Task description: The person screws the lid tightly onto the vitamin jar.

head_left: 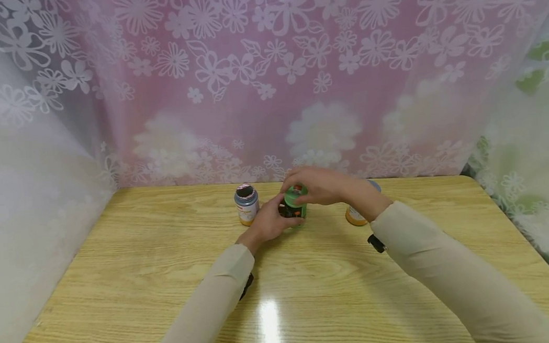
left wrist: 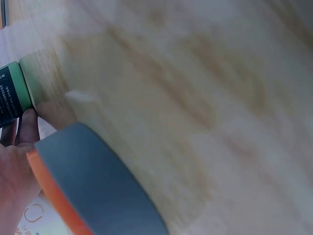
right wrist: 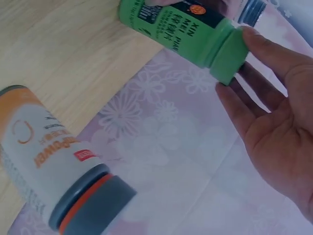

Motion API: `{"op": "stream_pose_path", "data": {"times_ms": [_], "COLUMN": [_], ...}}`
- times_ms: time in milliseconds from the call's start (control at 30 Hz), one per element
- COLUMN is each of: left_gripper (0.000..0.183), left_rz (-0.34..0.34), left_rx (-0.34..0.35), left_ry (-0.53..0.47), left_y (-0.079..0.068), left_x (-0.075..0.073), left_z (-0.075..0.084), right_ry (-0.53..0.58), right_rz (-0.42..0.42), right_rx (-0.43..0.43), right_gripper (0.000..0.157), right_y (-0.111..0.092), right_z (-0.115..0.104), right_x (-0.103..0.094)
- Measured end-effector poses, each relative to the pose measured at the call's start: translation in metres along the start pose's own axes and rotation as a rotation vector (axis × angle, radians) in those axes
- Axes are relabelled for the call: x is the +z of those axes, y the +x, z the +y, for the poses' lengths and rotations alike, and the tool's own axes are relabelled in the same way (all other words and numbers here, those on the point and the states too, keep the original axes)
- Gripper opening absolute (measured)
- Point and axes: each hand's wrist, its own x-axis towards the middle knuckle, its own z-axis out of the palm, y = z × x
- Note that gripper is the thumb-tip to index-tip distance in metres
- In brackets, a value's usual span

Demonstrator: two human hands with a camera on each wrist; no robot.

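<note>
A green bottle [head_left: 288,211] with a dark label stands near the table's far edge, between the two hands. My left hand [head_left: 269,222] grips its body from the left, thumb towards the near side. From above and the right, my right hand [head_left: 321,186] holds the green lid [right wrist: 230,56], thumb on one side and fingers on the other. The lid sits on the bottle's neck. Close left of my left hand is a white and orange bottle [head_left: 247,212]. A similar bottle [right wrist: 49,152] with a grey cap [right wrist: 100,205] is partly hidden behind my right wrist in the head view.
The wood-grain table [head_left: 169,304] ends at a pink floral curtain [head_left: 250,89] just behind the bottles. Pale curtains hang along both sides. Black straps [head_left: 377,243] show at the wrists, under the long cream sleeves [head_left: 415,241].
</note>
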Motion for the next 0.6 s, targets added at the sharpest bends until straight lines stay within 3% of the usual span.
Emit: {"op": "stream_pose_path", "data": {"times_ms": [167,333,600], "left_gripper": [0.065,0.067,0.059], "left_rz": [0.002,-0.002,0.01], "left_rx": [-0.008,-0.004,0.009], "left_ry": [0.021,-0.005,-0.021], "left_y": [0.0,0.0,-0.001], "left_x": [0.0,0.0,0.002], "left_z": [0.0,0.002,0.002], "right_ry": [-0.019,-0.065,-0.189], "right_rz": [-0.046,-0.043,0.029], "right_rx": [0.041,0.136,0.407], "right_gripper": [0.029,0.03,0.03], "right_y": [0.004,0.006,0.017], "right_z": [-0.001,-0.01,-0.031], "right_x": [-0.003,-0.004,0.003]}}
